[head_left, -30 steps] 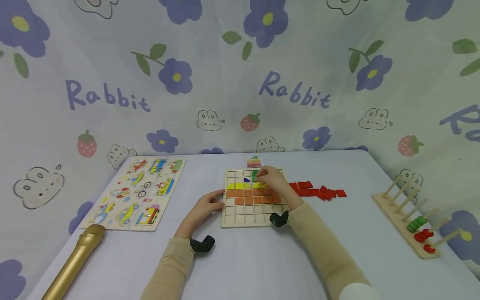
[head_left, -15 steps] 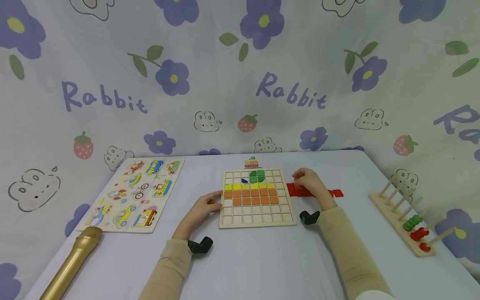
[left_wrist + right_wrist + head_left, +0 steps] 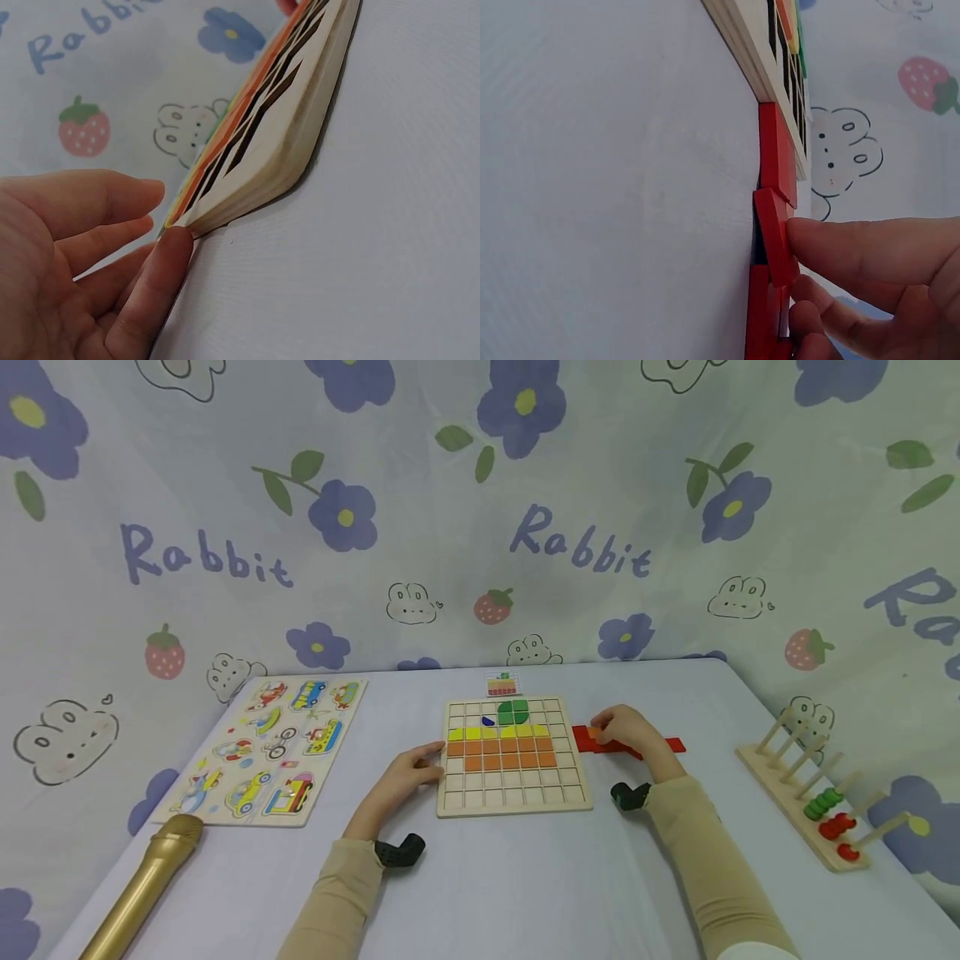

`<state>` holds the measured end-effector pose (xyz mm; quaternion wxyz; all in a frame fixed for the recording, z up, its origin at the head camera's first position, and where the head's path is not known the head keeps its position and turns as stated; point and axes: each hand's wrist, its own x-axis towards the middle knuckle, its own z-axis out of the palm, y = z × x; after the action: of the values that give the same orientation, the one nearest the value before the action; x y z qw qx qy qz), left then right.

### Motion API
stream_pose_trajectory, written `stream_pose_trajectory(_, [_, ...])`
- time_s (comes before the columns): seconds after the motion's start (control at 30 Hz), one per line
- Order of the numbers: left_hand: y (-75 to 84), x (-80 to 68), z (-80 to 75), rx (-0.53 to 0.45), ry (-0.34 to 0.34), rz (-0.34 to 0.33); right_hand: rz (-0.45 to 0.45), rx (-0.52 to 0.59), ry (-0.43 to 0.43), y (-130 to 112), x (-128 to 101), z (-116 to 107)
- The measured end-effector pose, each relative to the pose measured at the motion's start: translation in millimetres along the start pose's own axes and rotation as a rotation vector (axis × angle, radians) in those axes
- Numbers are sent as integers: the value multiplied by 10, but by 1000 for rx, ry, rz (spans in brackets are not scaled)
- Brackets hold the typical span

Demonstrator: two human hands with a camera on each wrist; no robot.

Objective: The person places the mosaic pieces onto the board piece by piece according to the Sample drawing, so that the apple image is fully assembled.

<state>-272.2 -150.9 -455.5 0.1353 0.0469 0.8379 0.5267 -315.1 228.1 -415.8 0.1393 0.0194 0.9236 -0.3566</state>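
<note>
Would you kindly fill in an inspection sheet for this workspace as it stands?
Surface: pale table, covered in cloth.
Job's things: wooden grid board with green, yellow and orange tiles; red tiles piled beside it on the right.
Clutter: vehicle puzzle, gold microphone, peg rack with green and red rings, small pattern card.
Hands: left hand touches the board's left edge; right hand pinches a red tile.
Cables: nothing seen.
Surroundings: floral Rabbit-print cloth backdrop.
</note>
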Motion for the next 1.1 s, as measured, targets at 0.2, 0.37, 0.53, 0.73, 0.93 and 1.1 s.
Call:
stream_pose_trajectory(0.2, [9,-7,2,-1,4,13,-18,-27,-11,-20,-12,-4])
stream_pose_trajectory(0.37, [4,0,-3,1,1,9,-42,5,8,-4,-2,6])
stream_pose_trajectory(0.53, [-6,3,-10,-2,-8,12,-53,61,29,26,17,21])
stream_pose_trajectory(0.73, [12,-30,-4,-3,-6,24,-18,248,41,-30,21,39])
stream_pose_trajectory(0.93, [54,-61,-8,1,-7,20,-22,428,-2,-250,34,138])
stream_pose_trajectory(1.1, [7,-10,-10,-2,-8,11,-68,622,-87,-506,54,354])
